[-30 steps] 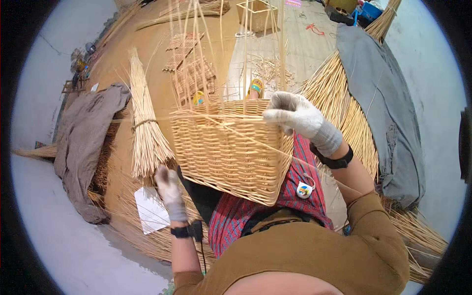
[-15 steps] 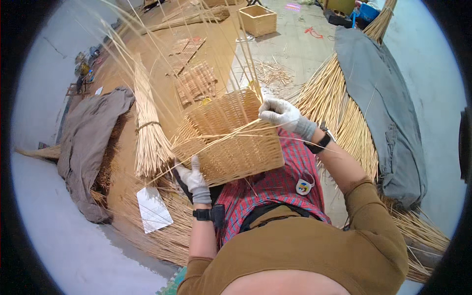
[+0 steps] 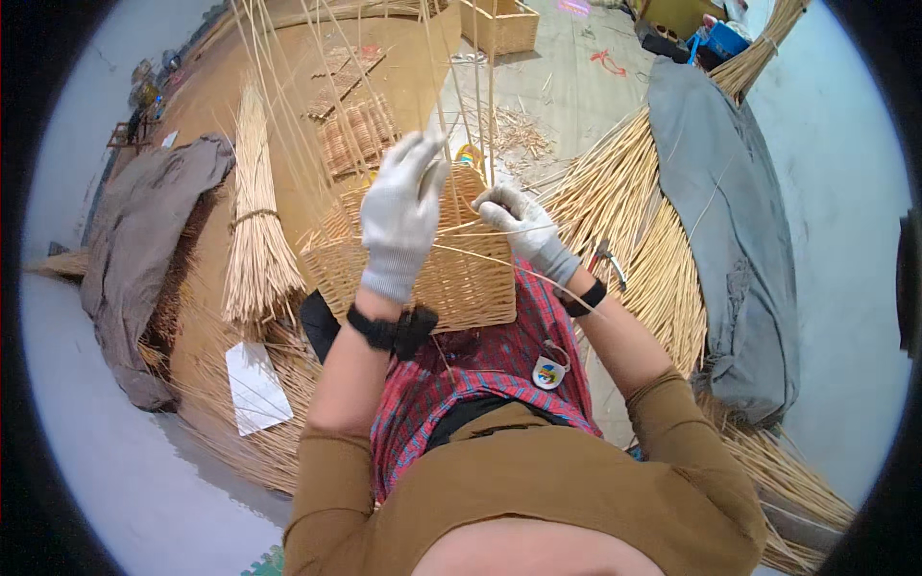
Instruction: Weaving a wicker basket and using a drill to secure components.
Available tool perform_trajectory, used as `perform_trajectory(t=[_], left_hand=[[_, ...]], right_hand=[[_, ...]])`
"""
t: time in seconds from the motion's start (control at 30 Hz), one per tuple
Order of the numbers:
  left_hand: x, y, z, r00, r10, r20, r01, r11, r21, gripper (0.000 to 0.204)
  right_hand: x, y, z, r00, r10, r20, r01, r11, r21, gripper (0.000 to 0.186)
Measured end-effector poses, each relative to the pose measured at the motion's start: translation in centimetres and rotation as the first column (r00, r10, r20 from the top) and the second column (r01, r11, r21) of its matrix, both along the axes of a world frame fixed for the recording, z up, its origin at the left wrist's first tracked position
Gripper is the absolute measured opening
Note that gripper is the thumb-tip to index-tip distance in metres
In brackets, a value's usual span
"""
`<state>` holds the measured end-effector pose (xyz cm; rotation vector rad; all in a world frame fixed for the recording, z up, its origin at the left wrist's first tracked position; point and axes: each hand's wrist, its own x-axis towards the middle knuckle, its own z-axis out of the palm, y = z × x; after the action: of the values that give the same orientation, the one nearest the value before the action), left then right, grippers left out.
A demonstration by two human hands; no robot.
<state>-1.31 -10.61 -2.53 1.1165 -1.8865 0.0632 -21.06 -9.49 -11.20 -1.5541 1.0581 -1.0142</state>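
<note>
A half-woven wicker basket (image 3: 418, 283) rests on my red checked apron (image 3: 495, 370), with tall pale stakes rising from it. My left hand (image 3: 403, 202), in a white glove, is raised among the stakes above the basket's near left side, fingers stretched upward and slightly bent; whether it touches a stake is unclear. Gloved too, my right hand (image 3: 511, 219) has its fingers curled on a thin willow strand at the right rim. Loose strands cross the basket's front and stick out rightward. A metal hand tool (image 3: 605, 267) lies on the canes beside my right wrist.
Cane bundles lie left (image 3: 259, 259) and right (image 3: 663, 259), partly under grey cloths (image 3: 725, 211). A white paper (image 3: 254, 389) is at lower left. Ahead are woven panels (image 3: 351, 134), another square basket (image 3: 514, 34) and a blue container (image 3: 720, 43).
My left hand has risen from low at the basket's left side to among the stakes. My right hand moved slightly leftward along the rim. The basket has shifted left and up in view.
</note>
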Motion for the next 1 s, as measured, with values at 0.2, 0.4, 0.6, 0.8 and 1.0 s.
perform_trajectory(t=[0.2, 0.4, 0.6, 0.8, 1.0], left_hand=[[-3.8, -3.2, -0.1, 0.963, 0.187, 0.192, -0.255, 0.862, 0.439, 0.069], [1.4, 3.3, -4.5, 0.606, 0.220, -0.764, 0.355, 0.786, 0.507, 0.036], [3.6, 5.2, -7.2, 0.511, 0.179, -0.841, 0.455, 0.773, 0.441, 0.023], [5.0, 4.4, -5.4, 0.585, 0.250, -0.772, 0.525, 0.609, 0.595, 0.027], [4.4, 1.5, -4.7, 0.972, 0.160, 0.174, -0.225, 0.853, 0.470, 0.030]], right_hand=[[0.7, 0.2, 0.0, 0.978, -0.161, -0.134, 0.160, 0.987, -0.019, 0.022], [-0.1, -0.2, 1.8, 0.954, -0.078, -0.289, 0.024, 0.982, -0.186, 0.021], [-0.9, -0.7, 6.8, 0.723, -0.268, -0.637, -0.369, 0.630, -0.684, 0.020], [6.6, -0.7, 5.5, 0.783, -0.030, -0.621, -0.074, 0.987, -0.140, 0.039], [9.1, -0.7, 3.3, 0.719, -0.130, -0.683, 0.012, 0.985, -0.175, 0.038]])
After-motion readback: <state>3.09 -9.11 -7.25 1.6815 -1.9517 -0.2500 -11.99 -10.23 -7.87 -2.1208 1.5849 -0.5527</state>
